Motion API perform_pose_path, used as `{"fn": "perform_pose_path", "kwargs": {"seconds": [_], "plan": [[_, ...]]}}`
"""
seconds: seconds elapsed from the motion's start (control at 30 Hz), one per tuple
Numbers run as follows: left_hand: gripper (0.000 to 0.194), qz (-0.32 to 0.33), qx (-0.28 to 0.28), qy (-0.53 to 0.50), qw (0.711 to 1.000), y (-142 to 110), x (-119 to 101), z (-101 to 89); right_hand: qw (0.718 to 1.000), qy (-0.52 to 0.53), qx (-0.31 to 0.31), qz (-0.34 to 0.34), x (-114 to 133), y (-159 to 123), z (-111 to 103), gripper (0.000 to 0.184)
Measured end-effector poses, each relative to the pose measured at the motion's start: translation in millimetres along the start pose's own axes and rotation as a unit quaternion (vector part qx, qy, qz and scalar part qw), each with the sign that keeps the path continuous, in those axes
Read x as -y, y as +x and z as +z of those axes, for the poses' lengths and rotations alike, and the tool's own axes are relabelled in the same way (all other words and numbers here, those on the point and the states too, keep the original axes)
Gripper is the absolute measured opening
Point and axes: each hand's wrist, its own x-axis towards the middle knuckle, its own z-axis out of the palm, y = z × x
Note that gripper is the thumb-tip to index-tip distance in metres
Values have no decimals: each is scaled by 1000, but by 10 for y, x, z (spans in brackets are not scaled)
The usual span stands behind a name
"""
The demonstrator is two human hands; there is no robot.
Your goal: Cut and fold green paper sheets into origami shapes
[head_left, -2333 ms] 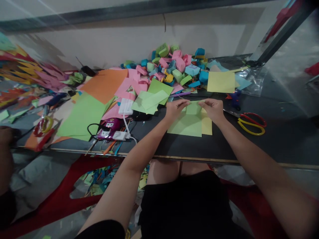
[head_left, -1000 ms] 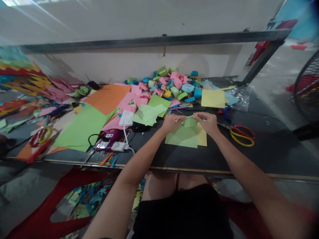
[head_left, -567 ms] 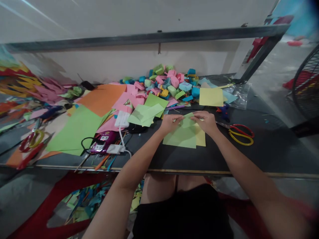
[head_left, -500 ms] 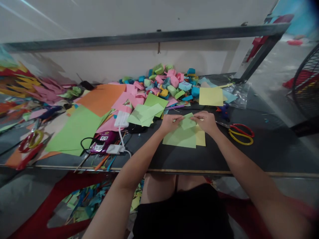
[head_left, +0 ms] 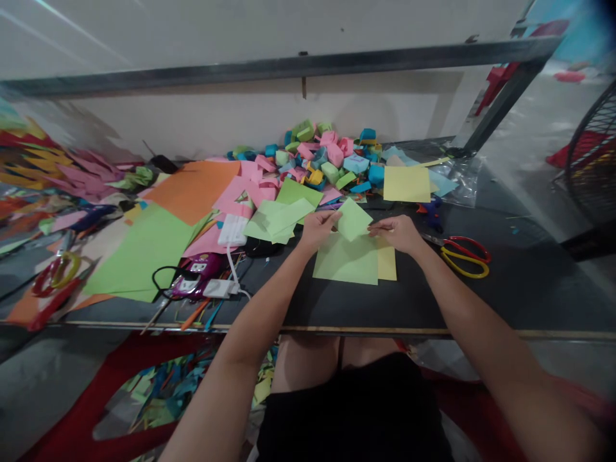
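Note:
A small light green paper square (head_left: pixel 355 219) is held up, turned like a diamond, between my two hands. My left hand (head_left: pixel 319 229) pinches its left corner. At the right corner, the fingertips of my right hand (head_left: pixel 395 231) are pressed together on the paper's edge. Below lies a larger light green sheet (head_left: pixel 346 260) on the dark table, and a yellow sheet (head_left: pixel 387 262) sticks out from under its right side. Scissors (head_left: pixel 464 256) with red and yellow handles rest to the right of my right hand.
Folded paper pieces (head_left: pixel 332 157) form a heap at the back. Green (head_left: pixel 139 253) and orange sheets (head_left: pixel 197 189) spread to the left, near a purple device (head_left: pixel 199 276) and a white power strip (head_left: pixel 233 230). A yellow sheet (head_left: pixel 407 184) lies beyond my right hand, and a fan (head_left: pixel 594 154) stands far right.
The small green square has been raised and turned upright into a diamond. My left hand has shifted slightly left and up; my right hand stays near the same place.

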Motion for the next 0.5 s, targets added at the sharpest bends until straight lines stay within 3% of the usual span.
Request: {"fn": "perform_pose_path", "kwargs": {"seconds": [0.1,0.23,0.37,0.5], "plan": [[62,-12,-17,-24,999,28,26,-26,998,59,-35,17,-4,4,24,23],[64,-34,36,-32,998,-42,73,55,980,171,-91,46,-1,39,96,52],[62,-52,81,-44,994,-118,120,166,984,139,-88,69,8,54,136,56],[62,-58,96,-69,991,-111,146,178,987,87,-128,46,4,36,126,50]]}}
